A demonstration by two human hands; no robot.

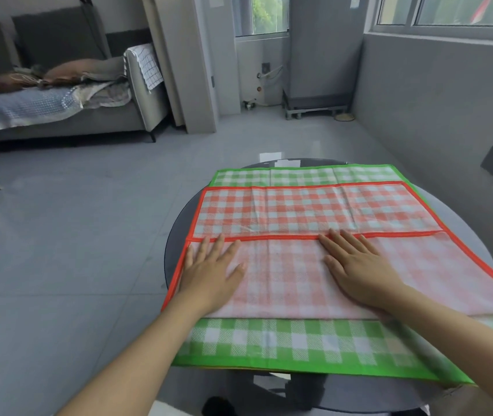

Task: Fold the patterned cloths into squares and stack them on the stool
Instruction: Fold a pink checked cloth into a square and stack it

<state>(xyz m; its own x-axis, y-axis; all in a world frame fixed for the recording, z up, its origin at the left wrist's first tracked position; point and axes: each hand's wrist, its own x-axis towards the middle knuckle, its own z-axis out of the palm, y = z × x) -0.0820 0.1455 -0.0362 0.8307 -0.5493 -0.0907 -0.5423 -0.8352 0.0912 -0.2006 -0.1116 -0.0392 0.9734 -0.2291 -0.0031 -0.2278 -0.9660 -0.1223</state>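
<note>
Sofa (59,94) with heaped bedding stands far left on grey floor tiles (74,220); no writing is legible. Left hand (212,273) and right hand (356,271), fingers spread, press flat on one orange checked cloth (314,211), half-folded over one green checked cloth (284,343) on a round dark stool (176,232).

Over the round table (179,235), almost no bare surface: green checked cloth (299,343) and orange checked cloth (314,211) cover it rim to rim (only dark slivers left and near). Open floor (74,235) to the left; grey wall (434,115) close on the right.
</note>
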